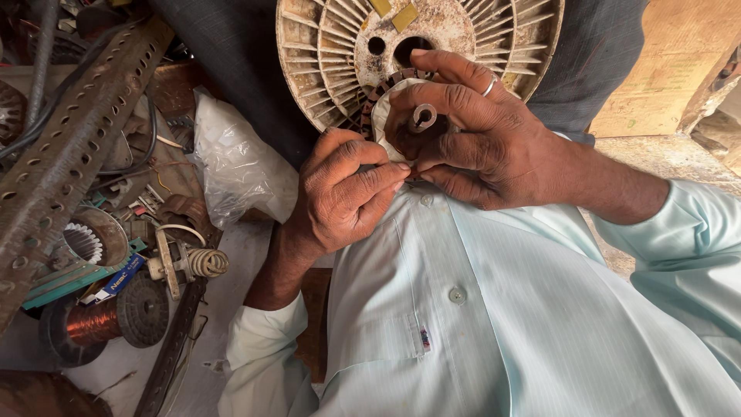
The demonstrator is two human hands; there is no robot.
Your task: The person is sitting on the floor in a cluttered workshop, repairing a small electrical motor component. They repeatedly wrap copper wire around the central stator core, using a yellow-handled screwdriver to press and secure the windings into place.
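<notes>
Right hand (471, 143), wearing one ring, curls closed around a small motor core (401, 116): a round, dark, toothed piece with a white lining at its rim and a short metal shaft end poking out between the fingers. Left hand (347, 197), just below and left of the core, is closed to a pinch, fingertips pressed together at the core's lower edge; what they pinch is too small to tell. Directly above the core stands one large, grimy white plastic spool (340, 54), ribbed like a wheel, with two round holes near its hub. Below the core lies the person's pale green shirt (494, 309), showing two buttons. The core is held close against the chest, so little free room remains beneath it; the spool face closes the space above. Far left of the core runs one perforated metal angle bar (69, 147). Left of the core sits one crumpled clear plastic bag (231, 162). Well to the lower left are one bobbin of copper wire (96, 320) and one small cream coil (207, 262) amid scattered scrap.
</notes>
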